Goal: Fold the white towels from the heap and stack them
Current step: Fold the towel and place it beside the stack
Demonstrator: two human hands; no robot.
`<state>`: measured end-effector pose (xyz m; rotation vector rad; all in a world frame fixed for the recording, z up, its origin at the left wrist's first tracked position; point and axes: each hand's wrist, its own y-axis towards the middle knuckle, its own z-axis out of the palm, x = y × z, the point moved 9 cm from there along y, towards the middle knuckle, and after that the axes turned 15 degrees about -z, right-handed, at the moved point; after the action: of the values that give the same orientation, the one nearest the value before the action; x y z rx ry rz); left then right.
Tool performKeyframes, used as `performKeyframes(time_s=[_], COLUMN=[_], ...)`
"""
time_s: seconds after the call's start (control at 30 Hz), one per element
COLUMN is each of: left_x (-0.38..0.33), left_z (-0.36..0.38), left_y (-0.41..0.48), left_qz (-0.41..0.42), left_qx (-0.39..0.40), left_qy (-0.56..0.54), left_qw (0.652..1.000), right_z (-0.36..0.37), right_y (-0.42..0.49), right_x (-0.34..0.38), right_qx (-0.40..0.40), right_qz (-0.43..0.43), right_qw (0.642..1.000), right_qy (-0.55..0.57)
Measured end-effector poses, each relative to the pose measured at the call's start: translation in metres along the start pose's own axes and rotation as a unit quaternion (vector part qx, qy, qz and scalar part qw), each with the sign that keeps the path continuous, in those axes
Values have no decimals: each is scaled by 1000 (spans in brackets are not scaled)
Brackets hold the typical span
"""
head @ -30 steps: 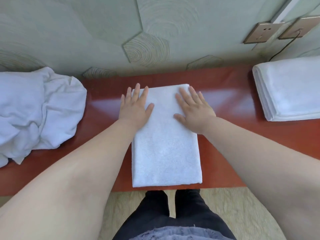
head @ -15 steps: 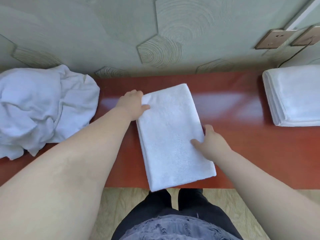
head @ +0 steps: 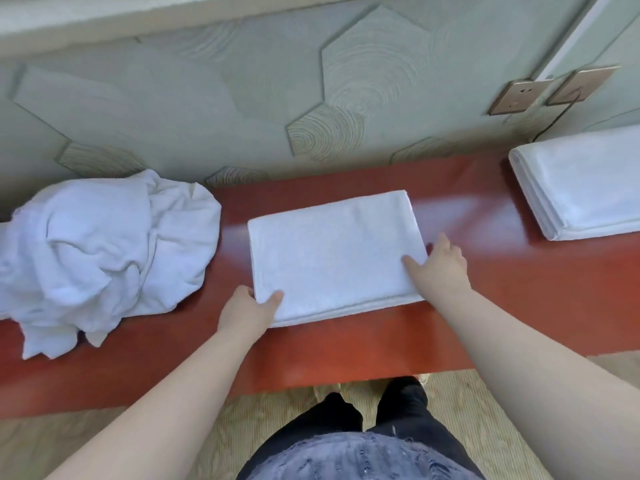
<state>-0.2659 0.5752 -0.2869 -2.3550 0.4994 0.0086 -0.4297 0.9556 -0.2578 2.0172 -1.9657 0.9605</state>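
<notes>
A folded white towel (head: pixel 332 254) lies flat in the middle of the red-brown table (head: pixel 485 289), its long side running left to right. My left hand (head: pixel 247 311) pinches its near left corner, thumb on top and fingers beneath. My right hand (head: pixel 441 266) grips its right edge, thumb lying on the cloth. A crumpled heap of white towels (head: pixel 100 251) sits at the table's left end. A stack of folded white towels (head: pixel 581 185) rests at the right end.
The table stands against a green patterned wall (head: pixel 242 109) with two wall sockets (head: pixel 554 91) at the upper right and a cable running down behind the stack. Woven matting (head: pixel 467 410) covers the floor, and my legs are at the table's near edge.
Both hands left the towel's top, took its edges and turned it a quarter turn, so its long side now runs left to right. The heap and stack have not moved.
</notes>
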Motion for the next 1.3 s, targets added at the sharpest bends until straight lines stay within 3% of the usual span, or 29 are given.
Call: performKeyframes(time_s=[0.07, 0.2, 0.33, 0.5, 0.73, 0.93, 1.13, 1.3], left_x=[-8, -27, -30, -30, -55, -141, -278, -386], left_z=[-4, -2, 0, 3, 20, 35, 71, 142], left_y=[8, 24, 29, 37, -6, -58, -130, -197], left_qz=[-11, -68, -123, -103, -102, -44, 28, 64], left_qx=[9, 84, 128, 166, 324, 366, 367, 371], left_qy=[-44, -127, -186, -249, -351, -352, -369, -369], left_qw=[999, 986, 966, 949, 873, 860, 853, 850], right_z=[5, 7, 14, 18, -19, -124, -227, -321], right_y=[-12, 8, 19, 27, 19, 25, 67, 107], right_x=[-14, -22, -27, -21, 3, -31, -136, -232], right_qx=[-7, 51, 106, 133, 103, 39, -3, -15], right_qz=[34, 103, 175, 159, 95, 46, 60, 64], right_qw=[998, 985, 940, 938, 947, 946, 921, 916], right_qy=[49, 129, 273, 278, 288, 320, 386, 395])
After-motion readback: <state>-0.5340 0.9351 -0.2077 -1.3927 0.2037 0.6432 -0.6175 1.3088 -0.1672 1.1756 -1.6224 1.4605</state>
